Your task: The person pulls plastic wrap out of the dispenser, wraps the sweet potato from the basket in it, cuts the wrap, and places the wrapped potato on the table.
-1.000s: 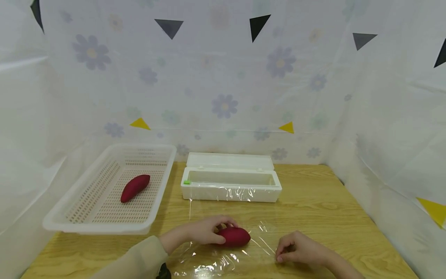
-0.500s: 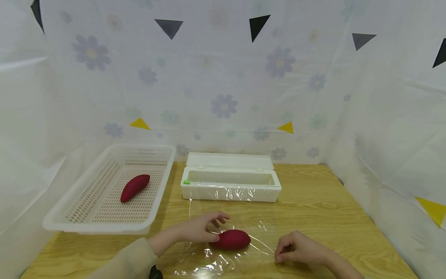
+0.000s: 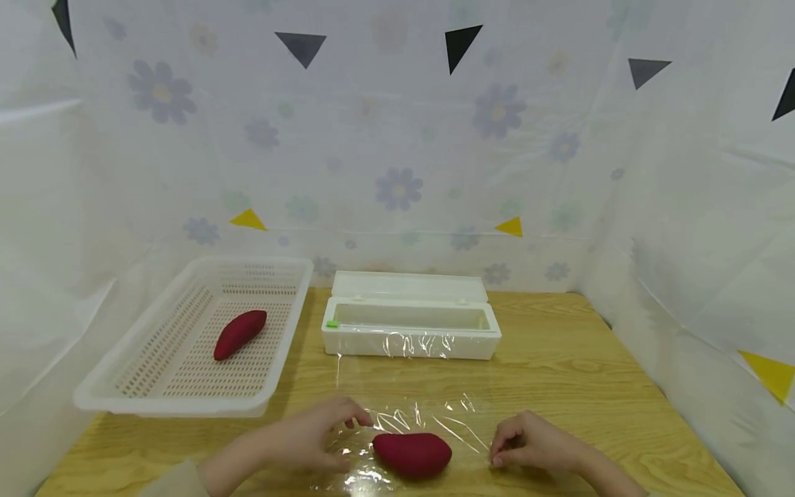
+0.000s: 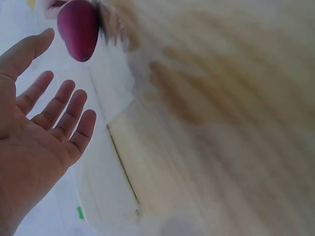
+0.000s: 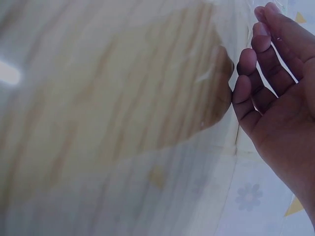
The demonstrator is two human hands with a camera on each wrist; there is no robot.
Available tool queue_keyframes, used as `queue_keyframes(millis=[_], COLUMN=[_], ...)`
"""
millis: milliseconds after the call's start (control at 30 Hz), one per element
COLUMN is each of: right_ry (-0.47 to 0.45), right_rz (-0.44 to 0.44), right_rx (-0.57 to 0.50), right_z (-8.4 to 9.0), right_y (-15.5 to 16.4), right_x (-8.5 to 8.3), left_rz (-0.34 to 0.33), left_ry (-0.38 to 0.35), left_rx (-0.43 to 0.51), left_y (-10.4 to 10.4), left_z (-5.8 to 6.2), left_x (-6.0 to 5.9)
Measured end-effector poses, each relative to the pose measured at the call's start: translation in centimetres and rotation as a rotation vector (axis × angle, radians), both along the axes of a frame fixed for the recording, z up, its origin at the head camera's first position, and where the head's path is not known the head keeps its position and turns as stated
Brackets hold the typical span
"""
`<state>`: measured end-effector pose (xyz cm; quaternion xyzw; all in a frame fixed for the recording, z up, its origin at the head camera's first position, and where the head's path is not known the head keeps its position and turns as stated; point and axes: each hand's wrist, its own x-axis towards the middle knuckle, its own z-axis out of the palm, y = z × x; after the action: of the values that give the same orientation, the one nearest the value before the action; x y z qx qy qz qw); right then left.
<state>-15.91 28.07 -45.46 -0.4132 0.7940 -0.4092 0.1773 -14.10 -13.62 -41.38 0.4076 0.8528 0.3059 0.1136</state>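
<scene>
A dark red sweet potato lies on a sheet of clear plastic wrap spread on the wooden table, near the front edge. My left hand is just left of it, apart from it, with its fingertips at the wrap's left part. In the left wrist view the left hand shows an open palm with spread fingers, and the sweet potato lies beyond them. My right hand rests with bent fingers on the wrap's right edge. In the right wrist view its fingertips touch the film.
A white plastic-wrap dispenser box stands open behind the sheet, and the film runs out of it. At the left, a white perforated basket holds a second sweet potato. Patterned curtains enclose the table on three sides.
My left hand let go of the sweet potato and drew back to the left, fingers now spread. The sweet potato shifted toward the front edge. The right hand stayed put.
</scene>
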Motion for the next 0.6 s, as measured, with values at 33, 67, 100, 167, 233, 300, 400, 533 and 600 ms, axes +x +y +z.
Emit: queue_keyframes(millis=[33,67,100,167,233,300,400,533,600], right_ry=[0.002,0.003,0.006,0.006,0.007,0.000,-0.020,-0.033,-0.029], right_rz=[-0.001,-0.002,-0.003,-0.009,-0.016,-0.023,-0.027,-0.026,-0.021], right_rx=[0.000,0.002,0.003,0.007,0.016,0.023,0.024,0.012,0.003], right_z=[0.0,0.0,0.0,0.0,-0.1,-0.1,-0.1,0.0,0.0], right_y=[0.0,0.0,0.0,0.0,0.1,0.1,0.2,0.3,0.3], right_x=[0.0,0.0,0.0,0.0,-0.1,-0.1,-0.1,-0.1,-0.1], left_rz=[-0.005,-0.012,-0.021,-0.043,-0.070,-0.101,-0.158,-0.215,-0.227], left_ry=[0.010,0.027,0.045,0.088,0.139,0.197,0.298,0.407,0.429], left_rx=[-0.014,-0.027,-0.039,-0.063,-0.080,-0.092,-0.092,-0.071,-0.060], left_y=[-0.3,-0.5,-0.8,-1.3,-1.6,-1.7,-1.7,-1.6,-1.5], left_z=[-0.2,-0.5,-0.8,-1.2,-1.7,-2.2,-2.7,-3.0,-2.9], left_x=[0.3,0.5,0.7,0.9,1.0,1.0,1.0,0.9,0.9])
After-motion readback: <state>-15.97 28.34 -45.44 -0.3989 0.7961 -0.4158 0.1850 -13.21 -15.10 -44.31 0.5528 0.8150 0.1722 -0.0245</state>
